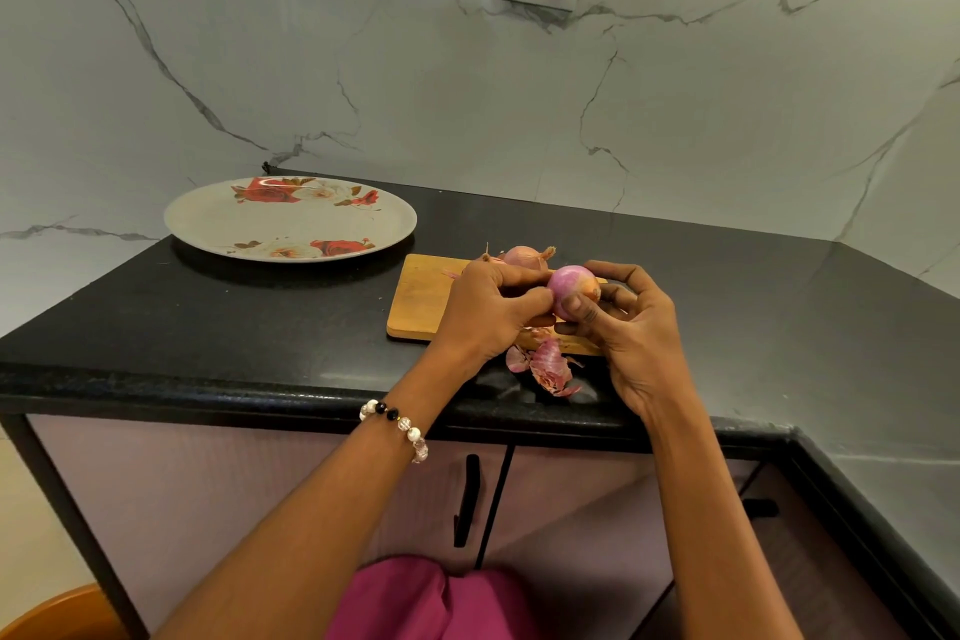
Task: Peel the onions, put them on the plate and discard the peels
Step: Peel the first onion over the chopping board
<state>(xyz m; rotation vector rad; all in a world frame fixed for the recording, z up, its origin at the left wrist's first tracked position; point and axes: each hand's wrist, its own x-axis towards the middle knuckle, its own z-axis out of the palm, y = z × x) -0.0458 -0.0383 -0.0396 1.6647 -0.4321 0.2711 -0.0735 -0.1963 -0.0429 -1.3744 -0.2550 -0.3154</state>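
**Onion mid-peel, both hands on it over the board**

So the half-peeled onion (571, 288) is up in the air, held just above the wooden cutting board (423, 299), with both hands on it. The right hand (631, 343) cradles it from the right and below, fingers (621, 273) curled round the far side and thumb pressed on the front. The left hand (480, 312) comes in from the left with its fingertips pinched tight at the onion's left side; looks like they're on a bit of skin, but it's too small to be sure. The onion's mostly pink-purple and glossy, with an orange-brown patch of skin on its right end.

A second onion (524, 256), skin fully on, sits on the far edge of the board right behind the hands. Loose peels (545, 366) lie in a small heap on the black worktop (260, 327), at the board's near edge between the wrists.

The floral plate (291, 218) is off to the left at the back of the worktop, well apart from the board, with nothing on it. There's a beaded bracelet (397, 424) on the left wrist.
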